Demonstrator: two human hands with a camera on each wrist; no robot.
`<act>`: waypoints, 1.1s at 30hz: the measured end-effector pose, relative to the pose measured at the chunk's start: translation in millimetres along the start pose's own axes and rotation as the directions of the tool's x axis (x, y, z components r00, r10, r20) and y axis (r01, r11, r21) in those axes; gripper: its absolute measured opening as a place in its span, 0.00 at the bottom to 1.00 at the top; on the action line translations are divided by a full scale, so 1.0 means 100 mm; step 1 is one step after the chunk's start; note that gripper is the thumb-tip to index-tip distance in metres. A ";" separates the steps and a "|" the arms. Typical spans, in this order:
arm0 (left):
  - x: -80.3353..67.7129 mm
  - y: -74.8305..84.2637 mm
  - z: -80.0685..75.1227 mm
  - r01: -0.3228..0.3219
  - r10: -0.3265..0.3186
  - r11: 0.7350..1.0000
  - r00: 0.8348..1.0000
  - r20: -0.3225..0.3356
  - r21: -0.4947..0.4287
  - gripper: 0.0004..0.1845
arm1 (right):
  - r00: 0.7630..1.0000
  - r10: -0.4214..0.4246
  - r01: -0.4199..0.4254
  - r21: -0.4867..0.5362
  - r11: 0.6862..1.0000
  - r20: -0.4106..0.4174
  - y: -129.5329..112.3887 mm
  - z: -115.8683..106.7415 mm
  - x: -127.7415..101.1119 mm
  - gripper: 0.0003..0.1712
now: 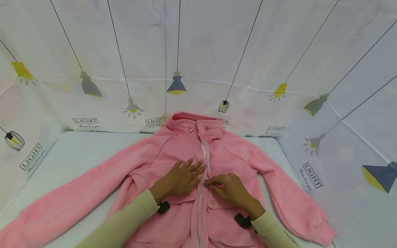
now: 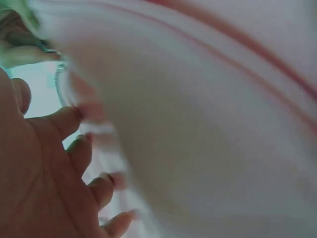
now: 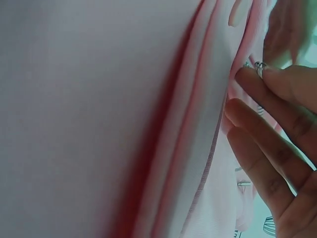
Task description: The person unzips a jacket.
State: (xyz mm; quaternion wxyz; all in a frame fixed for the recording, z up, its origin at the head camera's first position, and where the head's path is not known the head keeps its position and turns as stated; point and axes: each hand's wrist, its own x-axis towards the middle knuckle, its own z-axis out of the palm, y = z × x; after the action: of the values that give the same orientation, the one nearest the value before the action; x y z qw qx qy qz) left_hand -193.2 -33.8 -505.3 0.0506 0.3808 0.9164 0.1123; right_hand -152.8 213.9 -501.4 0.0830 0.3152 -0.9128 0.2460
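Note:
A pink zip-up jacket (image 1: 173,162) lies face up on the white table (image 1: 77,151), sleeves spread to both sides, collar toward the back wall. My left hand (image 1: 184,177) rests flat on the jacket's chest just left of the zipper, fingers straight. My right hand (image 1: 227,187) pinches the small metal zipper pull (image 1: 206,181) at mid chest; above it the zipper is parted. In the right wrist view the zipper pull (image 3: 258,67) sits at my fingertips (image 3: 247,79) against pale pink cloth (image 3: 148,124). The left wrist view is blurred: straight fingers (image 2: 69,121) lying against the cloth (image 2: 208,139).
White sheets printed with hanging lamps and "LIGHT" labels (image 1: 198,62) wall in the table at the back and both sides. The jacket's left sleeve (image 1: 56,206) reaches the near left edge, the right sleeve cuff (image 1: 316,234) the near right. Two metal snaps (image 1: 198,129) sit on the collar.

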 end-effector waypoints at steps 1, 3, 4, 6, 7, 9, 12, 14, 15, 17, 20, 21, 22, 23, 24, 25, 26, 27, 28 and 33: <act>0.01 0.01 0.01 0.002 -0.002 1.000 1.000 0.000 0.005 0.29 | 1.000 -0.008 0.008 -0.016 1.000 -0.008 0.00 0.00 -0.01 0.09; 0.03 0.01 0.04 0.011 -0.011 1.000 1.000 0.001 0.010 0.29 | 1.000 -0.019 0.018 -0.048 0.999 -0.022 -0.01 0.00 -0.02 0.09; 0.04 0.01 0.05 0.016 -0.016 1.000 1.000 0.001 0.014 0.29 | 0.999 -0.025 0.023 -0.060 0.998 -0.026 -0.02 0.00 -0.02 0.10; 0.04 -0.01 0.06 0.018 -0.018 1.000 1.000 -0.001 0.018 0.28 | 0.999 -0.033 0.030 -0.081 0.996 -0.036 -0.04 0.01 -0.03 0.10; 0.04 -0.01 0.07 0.020 -0.020 1.000 1.000 -0.002 0.019 0.28 | 0.999 -0.032 0.029 -0.082 0.996 -0.036 -0.06 0.00 -0.04 0.11; 0.04 -0.03 0.09 0.019 -0.019 1.000 1.000 -0.004 0.019 0.28 | 0.999 -0.026 0.024 -0.057 0.998 -0.032 -0.10 -0.02 -0.05 0.10; 0.04 -0.05 0.10 0.014 -0.014 1.000 1.000 0.003 0.001 0.28 | 0.999 -0.035 0.035 -0.005 0.999 -0.015 -0.16 -0.06 -0.09 0.10; 0.04 -0.06 0.10 0.012 -0.012 1.000 1.000 0.008 -0.012 0.28 | 0.999 -0.044 0.044 0.022 0.999 -0.004 -0.20 -0.08 -0.12 0.11; 0.03 -0.06 0.10 0.011 -0.011 1.000 1.000 0.013 -0.016 0.29 | 0.999 -0.046 0.046 0.035 0.998 0.003 -0.22 -0.09 -0.14 0.11; 0.03 -0.07 0.11 0.009 -0.009 1.000 1.000 0.017 -0.017 0.29 | 0.999 -0.048 0.047 0.045 0.998 0.016 -0.25 -0.10 -0.18 0.13; 0.03 -0.08 0.12 -0.002 0.002 1.000 1.000 0.021 -0.014 0.29 | 0.998 -0.048 0.045 0.063 0.997 0.040 -0.29 -0.11 -0.25 0.13; 0.03 -0.08 0.12 -0.005 0.006 1.000 1.000 0.023 -0.012 0.29 | 0.997 -0.054 0.051 0.070 0.996 0.046 -0.30 -0.11 -0.27 0.14; 0.03 -0.08 0.11 -0.007 0.008 1.000 1.000 0.025 -0.015 0.29 | 0.997 -0.061 0.057 0.074 0.996 0.052 -0.31 -0.12 -0.29 0.13; 0.03 -0.07 0.11 -0.009 0.009 1.000 1.000 0.027 -0.019 0.29 | 0.996 -0.068 0.064 0.079 0.995 0.057 -0.32 -0.12 -0.31 0.14; 0.03 -0.07 0.10 -0.010 0.011 1.000 0.999 0.031 -0.025 0.29 | 0.995 -0.077 0.072 0.085 0.994 0.059 -0.34 -0.12 -0.33 0.14; 0.03 -0.07 0.10 -0.010 0.011 1.000 0.999 0.034 -0.028 0.29 | 0.995 -0.086 0.080 0.095 0.992 0.059 -0.35 -0.13 -0.35 0.14; 0.03 -0.07 0.10 -0.009 0.010 0.999 0.999 0.036 -0.030 0.29 | 0.994 -0.097 0.091 0.102 0.991 0.054 -0.36 -0.13 -0.36 0.14; 0.03 -0.08 0.10 -0.009 0.010 0.999 0.999 0.038 -0.031 0.29 | 0.993 -0.108 0.102 0.106 0.989 0.048 -0.37 -0.13 -0.38 0.14; 0.03 -0.08 0.11 -0.009 0.010 0.999 0.999 0.039 -0.031 0.29 | 0.992 -0.116 0.111 0.108 0.988 0.043 -0.38 -0.13 -0.39 0.15; 0.03 -0.11 0.14 -0.012 0.013 1.000 0.999 0.039 -0.027 0.29 | 0.989 -0.148 0.145 0.122 0.982 0.019 -0.40 -0.14 -0.47 0.15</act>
State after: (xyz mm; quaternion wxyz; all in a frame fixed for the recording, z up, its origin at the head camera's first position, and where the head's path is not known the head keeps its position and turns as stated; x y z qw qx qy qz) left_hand -200.3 -36.7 -521.4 0.0730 0.3877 0.9113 0.1174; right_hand -91.4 218.9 -488.2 0.0690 0.3894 -0.8718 0.2892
